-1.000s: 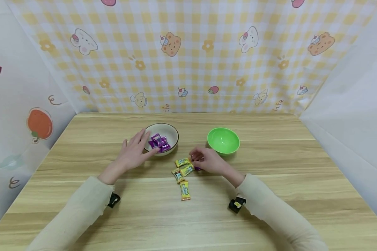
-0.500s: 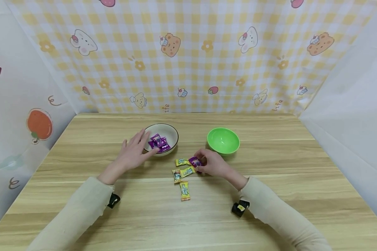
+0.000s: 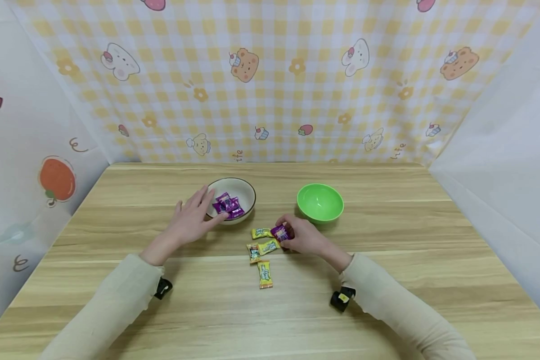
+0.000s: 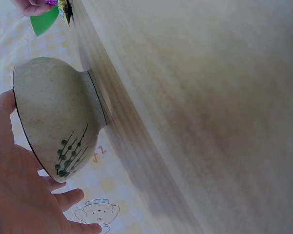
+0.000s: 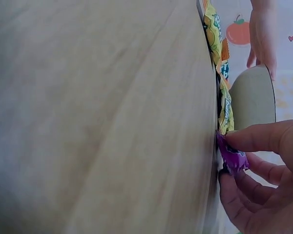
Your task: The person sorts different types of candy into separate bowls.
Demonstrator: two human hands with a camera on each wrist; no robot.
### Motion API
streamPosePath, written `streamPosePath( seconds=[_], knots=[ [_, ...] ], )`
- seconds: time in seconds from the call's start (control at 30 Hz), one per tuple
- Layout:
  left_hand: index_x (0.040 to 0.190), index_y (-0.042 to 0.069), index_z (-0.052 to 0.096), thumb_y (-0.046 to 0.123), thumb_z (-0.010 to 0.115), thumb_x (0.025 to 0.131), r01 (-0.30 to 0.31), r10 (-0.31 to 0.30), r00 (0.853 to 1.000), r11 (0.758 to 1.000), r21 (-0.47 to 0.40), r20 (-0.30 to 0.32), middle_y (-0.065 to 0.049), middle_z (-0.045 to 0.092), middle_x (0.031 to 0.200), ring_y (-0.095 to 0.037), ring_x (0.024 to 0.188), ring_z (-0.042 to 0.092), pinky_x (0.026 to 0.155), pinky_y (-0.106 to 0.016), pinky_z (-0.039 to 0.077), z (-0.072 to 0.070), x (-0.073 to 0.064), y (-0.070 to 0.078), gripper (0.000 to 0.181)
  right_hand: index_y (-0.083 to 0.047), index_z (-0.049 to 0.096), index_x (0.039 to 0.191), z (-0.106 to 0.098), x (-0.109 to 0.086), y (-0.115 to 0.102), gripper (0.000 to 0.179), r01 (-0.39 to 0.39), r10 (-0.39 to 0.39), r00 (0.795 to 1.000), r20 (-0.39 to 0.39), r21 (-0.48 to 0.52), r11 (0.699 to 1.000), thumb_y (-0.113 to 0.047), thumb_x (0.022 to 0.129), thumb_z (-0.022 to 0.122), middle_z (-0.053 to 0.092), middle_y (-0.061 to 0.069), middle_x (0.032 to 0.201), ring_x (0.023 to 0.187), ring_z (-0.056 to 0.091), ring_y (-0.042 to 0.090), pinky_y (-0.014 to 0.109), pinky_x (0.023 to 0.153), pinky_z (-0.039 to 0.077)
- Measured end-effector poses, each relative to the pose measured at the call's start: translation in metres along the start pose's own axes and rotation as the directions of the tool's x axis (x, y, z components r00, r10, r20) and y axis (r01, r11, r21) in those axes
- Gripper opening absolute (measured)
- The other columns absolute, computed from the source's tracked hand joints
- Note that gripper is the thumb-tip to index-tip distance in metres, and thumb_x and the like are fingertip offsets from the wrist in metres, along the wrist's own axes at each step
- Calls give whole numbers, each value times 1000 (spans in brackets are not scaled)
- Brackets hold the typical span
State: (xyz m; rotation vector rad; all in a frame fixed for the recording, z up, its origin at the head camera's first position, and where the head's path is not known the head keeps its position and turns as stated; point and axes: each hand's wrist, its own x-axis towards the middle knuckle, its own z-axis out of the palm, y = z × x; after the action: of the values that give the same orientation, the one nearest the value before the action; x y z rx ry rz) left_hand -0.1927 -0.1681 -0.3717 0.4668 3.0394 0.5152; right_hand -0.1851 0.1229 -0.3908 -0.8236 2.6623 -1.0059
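Purple foil-wrapped candy (image 3: 280,233) sits between the thumb and fingers of the right hand (image 3: 303,236). The thumb bears on one side and the fingertips on the other, apparently because so small a packet is best taken by its edges. Its position is low over the tabletop, at the right end of the yellow packets; whether it is clear of the surface cannot be told.

Next to it lie four flat yellow-wrapped candies (image 3: 269,246), one with a dark label; three are grouped close together, the fourth nearer the person. The tight grouping probably explains the fingertip hold.

The left hand (image 3: 191,215) grasps no candy. Its fingers are spread and extended, resting along the left and near rim of a round cream ceramic bowl with a dark rim (image 3: 244,189), presumably to steady it. A small pile of purple wrapped candies (image 3: 227,204) lies inside.

Beyond the right hand stands a bright green, glossy round bowl (image 3: 320,202), upright, no candy visible within, untouched by the left hand. All rest on a pale wood-grain tabletop (image 3: 270,320).
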Motion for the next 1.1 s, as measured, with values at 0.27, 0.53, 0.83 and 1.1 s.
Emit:
streamPosePath(
  seconds=[0.27, 0.53, 0.83, 1.1],
  knots=[
    [141, 6, 14, 64, 32, 84, 0, 0, 1000, 1000, -5, -3, -16, 4, 145, -34, 129, 8, 95, -62, 2, 0, 0, 0, 84, -6, 52, 106, -3, 0, 0, 30, -7, 5, 999, 33, 68, 998, -3, 78, 63, 57, 3, 85, 70, 55, 11, 24, 60, 46],
    [141, 6, 14, 64, 32, 83, 2, -2, 1000, 1000, -14, -5, -15, 3, 145, -33, 130, 8, 95, -62, 1, 0, -1, 0, 84, -4, 51, 113, -10, 3, -6, 35, -86, 78, 996, 44, 261, 961, -1, 80, 61, 54, 9, 89, 71, 55, 19, 29, 57, 50],
    [142, 7, 13, 65, 31, 83, -1, 1, 1000, 1000, -15, -1, -15, 2, 145, -34, 129, 8, 95, -62, 0, 0, 0, 0, 84, 1, 47, 120, -15, 18, -16, 41, -158, 139, 987, 75, 481, 862, 1, 80, 58, 51, 16, 94, 74, 56, 22, 42, 61, 50],
    [142, 7, 13, 65, 31, 83, 0, 0, 1000, 1000, -12, -8, -14, 2, 145, -33, 130, 7, 95, -62, 1, 1, 0, 0, 85, -3, 52, 116, -20, 38, -26, 36, -233, 248, 968, 45, 530, 815, -2, 80, 59, 52, 13, 92, 78, 56, 19, 36, 68, 49]
  ],
)
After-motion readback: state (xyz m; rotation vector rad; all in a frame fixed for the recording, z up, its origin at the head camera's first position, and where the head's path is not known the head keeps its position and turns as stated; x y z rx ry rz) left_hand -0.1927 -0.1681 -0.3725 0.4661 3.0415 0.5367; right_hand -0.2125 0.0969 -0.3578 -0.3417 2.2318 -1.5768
